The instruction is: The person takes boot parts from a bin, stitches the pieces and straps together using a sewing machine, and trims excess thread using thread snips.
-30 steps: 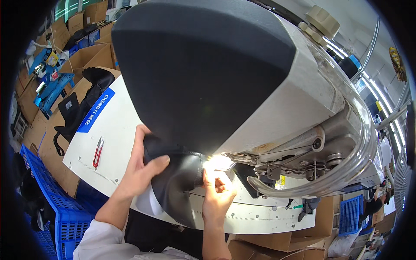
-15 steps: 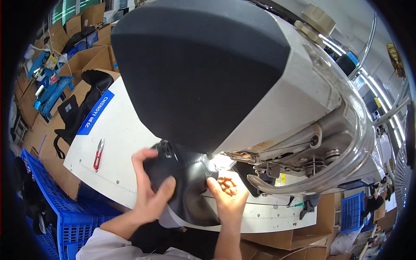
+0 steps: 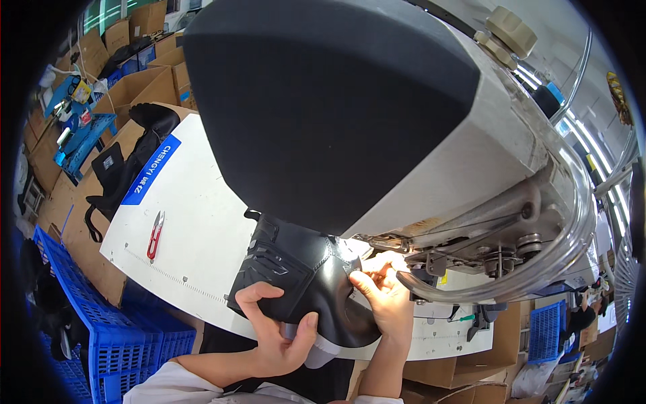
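Note:
A glossy black leather-like piece, shaped like a boot upper with raised ribs and a small loop, lies under the head of a sewing machine. Pale lining shows at its near edge. My left hand rests on its near left part, index finger and thumb apart. At the curved right edge my right hand pinches the piece, close to the machine's lit stitching area. The machine head hides the needle and the far part of the piece.
Red-handled thread snips lie on the white table at left. Blue plastic crates stand at lower left. Beyond the left table edge are more black pieces. Cardboard boxes sit below the table at right.
The black piece has turned, showing more of its ribbed side. My left hand has slid nearer and to the right, off its far left edge. My right hand has shifted right, still pinching.

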Available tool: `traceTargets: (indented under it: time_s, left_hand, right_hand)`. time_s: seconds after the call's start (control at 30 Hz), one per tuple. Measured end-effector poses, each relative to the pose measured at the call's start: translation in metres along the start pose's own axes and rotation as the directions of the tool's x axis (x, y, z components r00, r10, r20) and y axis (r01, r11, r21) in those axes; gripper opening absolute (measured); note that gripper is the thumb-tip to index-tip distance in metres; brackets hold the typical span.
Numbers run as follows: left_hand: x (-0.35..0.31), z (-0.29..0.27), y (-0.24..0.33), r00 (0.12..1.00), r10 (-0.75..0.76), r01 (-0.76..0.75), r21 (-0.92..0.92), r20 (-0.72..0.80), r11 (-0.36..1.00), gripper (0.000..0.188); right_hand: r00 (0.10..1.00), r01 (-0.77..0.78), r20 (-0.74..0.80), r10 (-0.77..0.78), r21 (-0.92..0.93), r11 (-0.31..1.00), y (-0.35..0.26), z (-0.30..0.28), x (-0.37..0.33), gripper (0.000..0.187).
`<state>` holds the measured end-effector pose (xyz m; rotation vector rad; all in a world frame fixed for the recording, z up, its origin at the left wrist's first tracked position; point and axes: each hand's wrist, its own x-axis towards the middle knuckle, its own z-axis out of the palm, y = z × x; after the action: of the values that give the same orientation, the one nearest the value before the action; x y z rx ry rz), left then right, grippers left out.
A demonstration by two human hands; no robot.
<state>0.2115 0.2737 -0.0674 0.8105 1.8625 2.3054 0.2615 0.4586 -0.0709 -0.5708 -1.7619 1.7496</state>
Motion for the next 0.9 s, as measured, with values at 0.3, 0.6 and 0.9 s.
traceTargets:
  time_s: [0.3, 0.6, 0.9]
  left_hand:
    - [0.039, -0.010, 0.017, 0.993, 0.057, -0.035, -0.203, 0.106, 0.979, 0.050]
    - [0.086, -0.032, 0.035, 0.987, -0.021, 0.045, -0.148, 0.162, 0.988, 0.053]
    - [0.110, -0.036, 0.037, 0.966, -0.193, 0.227, -0.205, 0.173, 0.952, 0.051]
  right_hand:
    - [0.996, 0.069, -0.031, -0.085, -0.353, 0.933, -0.040, 0.028, -0.007, 0.020]
    - [0.990, -0.035, -0.132, 0.054, 0.139, 0.990, -0.034, 0.056, -0.014, 0.028]
    - [0.964, 0.175, -0.184, -0.193, -0.109, 0.979, -0.017, 0.069, -0.012, 0.034]
